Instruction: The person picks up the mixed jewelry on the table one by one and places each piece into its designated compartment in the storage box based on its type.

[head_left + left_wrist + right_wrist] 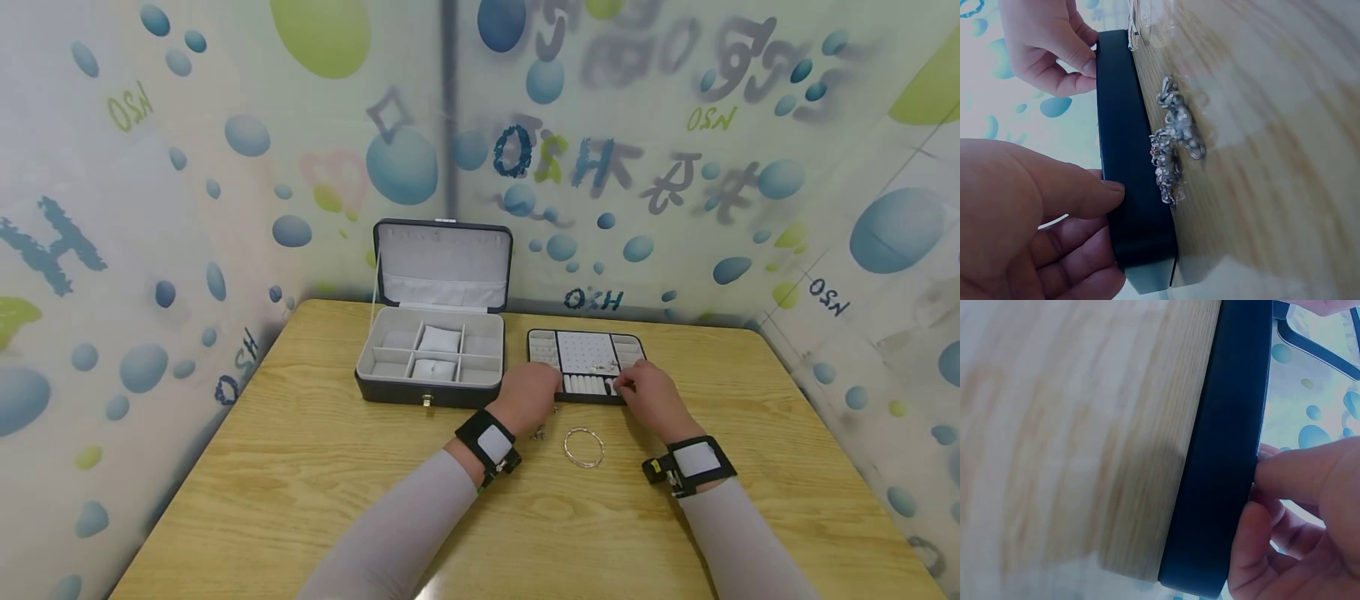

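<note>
A black-sided jewelry tray [586, 350] with pale lining lies on the table. My left hand [531, 392] holds its near left corner; in the left wrist view the thumb [1107, 197] presses the dark front wall and the fingers curl at the end. My right hand [651, 396] is at the near right part, thumb and fingertips pinched together over the white ring rolls [585, 384]. What those fingertips pinch is small and hidden; I cannot tell its kind. Silvery earrings [1179, 119] with clear stones lie close in front of the tray.
A thin bangle [584, 447] lies on the wooden table [600, 525] between my forearms. Left of the tray stands a dark jewelry box [427, 392], lid [444, 262] up, with pale cushions [439, 340] in two compartments. More small jewelry [603, 367] sits on the tray's dotted pad.
</note>
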Tool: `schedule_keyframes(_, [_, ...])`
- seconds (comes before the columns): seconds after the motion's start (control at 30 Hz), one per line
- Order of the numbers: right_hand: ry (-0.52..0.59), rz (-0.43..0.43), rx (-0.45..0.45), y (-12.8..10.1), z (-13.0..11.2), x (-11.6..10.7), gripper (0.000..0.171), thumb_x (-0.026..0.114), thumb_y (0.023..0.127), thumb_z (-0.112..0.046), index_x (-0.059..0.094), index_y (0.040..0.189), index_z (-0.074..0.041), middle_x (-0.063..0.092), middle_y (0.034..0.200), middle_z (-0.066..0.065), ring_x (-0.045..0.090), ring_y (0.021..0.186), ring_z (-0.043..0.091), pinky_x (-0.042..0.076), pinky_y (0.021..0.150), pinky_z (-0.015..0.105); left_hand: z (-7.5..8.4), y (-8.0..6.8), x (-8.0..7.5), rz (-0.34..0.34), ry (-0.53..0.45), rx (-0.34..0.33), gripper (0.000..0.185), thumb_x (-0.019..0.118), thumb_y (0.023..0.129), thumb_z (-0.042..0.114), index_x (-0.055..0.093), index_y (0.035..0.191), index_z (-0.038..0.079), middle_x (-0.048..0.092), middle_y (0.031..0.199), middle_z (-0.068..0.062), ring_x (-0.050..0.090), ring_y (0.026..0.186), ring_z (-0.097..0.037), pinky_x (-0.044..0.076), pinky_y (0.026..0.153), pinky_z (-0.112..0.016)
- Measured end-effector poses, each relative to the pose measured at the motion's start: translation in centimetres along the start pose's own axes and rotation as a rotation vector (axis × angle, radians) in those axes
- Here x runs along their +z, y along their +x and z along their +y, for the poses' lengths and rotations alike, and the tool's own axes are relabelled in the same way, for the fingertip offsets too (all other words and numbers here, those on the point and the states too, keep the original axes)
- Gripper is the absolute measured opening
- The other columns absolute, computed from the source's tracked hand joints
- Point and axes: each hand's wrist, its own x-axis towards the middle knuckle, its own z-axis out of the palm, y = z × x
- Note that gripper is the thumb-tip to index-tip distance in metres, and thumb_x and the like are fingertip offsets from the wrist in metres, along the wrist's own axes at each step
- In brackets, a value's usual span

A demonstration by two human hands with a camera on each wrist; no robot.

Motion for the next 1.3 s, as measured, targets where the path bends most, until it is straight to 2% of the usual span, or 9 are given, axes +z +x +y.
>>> schedule_keyframes(0.43, [0.014, 0.0, 0.004, 0.0, 0.2, 0.1, 0.009, 0.07, 0.1, -0.003, 0.079, 0.098, -0.001, 0.063, 0.094, 0.013, 0.057, 0.086, 0.026, 0.051, 0.08, 0.045, 0.1, -0.3, -0.8, 0.001, -0.013, -0.002, 0.014, 0.073, 0.096, 0.012, 0.081, 0.095, 0.023, 0.079, 0.098, 0.006, 0.068, 0.082, -0.01, 0.055, 0.063, -0.031])
schedule_keyframes(0.6, [0.038, 0.022, -0.006, -0.1, 0.3, -0.1, 0.014, 0.067, 0.1, 0.0, 0.08, 0.103, 0.0, 0.072, 0.105, 0.019, 0.066, 0.097, 0.034, 0.055, 0.089, 0.054, 0.1, -0.3, -0.8, 0.011, -0.012, 0.004, 0.017, 0.07, 0.098, 0.01, 0.079, 0.091, 0.023, 0.078, 0.095, 0.006, 0.066, 0.079, -0.009, 0.053, 0.061, -0.03])
schedule_keyframes(0.73, [0.041, 0.029, -0.006, -0.2, 0.2, -0.3, 0.016, 0.065, 0.102, -0.001, 0.08, 0.106, 0.0, 0.074, 0.115, 0.023, 0.069, 0.109, 0.04, 0.054, 0.097, 0.059, 0.1, -0.4, -0.8, 0.01, -0.009, 0.009, 0.016, 0.071, 0.097, 0.011, 0.079, 0.09, 0.023, 0.078, 0.094, 0.006, 0.065, 0.077, -0.009, 0.051, 0.058, -0.03])
schedule_keyframes(0.93, [0.037, 0.016, 0.002, -0.3, -0.5, -0.7, 0.015, 0.066, 0.1, 0.0, 0.08, 0.106, 0.001, 0.075, 0.114, 0.022, 0.069, 0.107, 0.038, 0.055, 0.096, 0.058, 0.1, -0.3, -0.5, 0.031, -0.001, 0.017, 0.017, 0.072, 0.095, 0.01, 0.079, 0.088, 0.024, 0.078, 0.094, 0.006, 0.066, 0.077, -0.01, 0.05, 0.056, -0.031])
schedule_keyframes(1.1, [0.043, -0.05, -0.029, -0.3, -1.6, -0.9, 0.011, 0.071, 0.097, -0.001, 0.081, 0.102, -0.002, 0.076, 0.109, 0.018, 0.069, 0.101, 0.033, 0.057, 0.092, 0.054, 0.0, -0.2, -0.3, 0.037, -0.009, 0.017, 0.017, 0.073, 0.094, 0.009, 0.077, 0.085, 0.024, 0.077, 0.091, 0.005, 0.065, 0.077, -0.011, 0.049, 0.056, -0.032])
schedule_keyframes(1.3, [0.044, -0.244, -0.072, -0.5, -2.6, -0.9, 0.004, 0.077, 0.094, -0.007, 0.08, 0.095, -0.01, 0.074, 0.091, 0.003, 0.063, 0.084, 0.018, 0.056, 0.08, 0.041, -0.1, -0.1, -0.2, 0.026, -0.007, 0.012, 0.017, 0.074, 0.093, 0.01, 0.076, 0.084, 0.024, 0.076, 0.091, 0.005, 0.064, 0.075, -0.011, 0.05, 0.057, -0.033])
